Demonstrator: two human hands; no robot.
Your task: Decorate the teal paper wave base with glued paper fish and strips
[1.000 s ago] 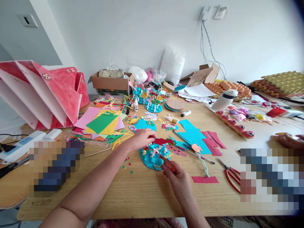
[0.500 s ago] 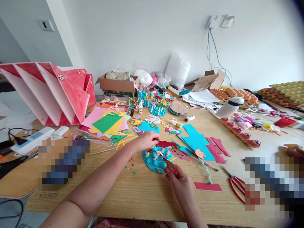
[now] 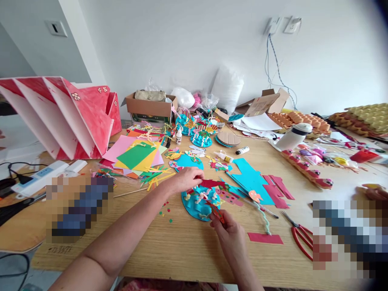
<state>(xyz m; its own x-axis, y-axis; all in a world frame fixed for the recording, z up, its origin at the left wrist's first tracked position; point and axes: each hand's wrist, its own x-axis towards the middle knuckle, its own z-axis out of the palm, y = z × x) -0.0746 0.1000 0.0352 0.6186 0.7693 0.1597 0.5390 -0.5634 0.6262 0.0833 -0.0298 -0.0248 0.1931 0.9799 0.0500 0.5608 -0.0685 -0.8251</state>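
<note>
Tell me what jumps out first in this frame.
The big red-painted folded board at the left edge of the table dominates. At centre, the left hand pinches a red paper piece at the far edge of a blue craft disc, and the right hand holds a red patterned cut-out at its near edge. Coloured paper sheets fan out behind.

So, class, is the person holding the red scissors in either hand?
No, the scissors lie on the table, apart from the right hand, which pinches a paper piece, and the left hand.
</note>
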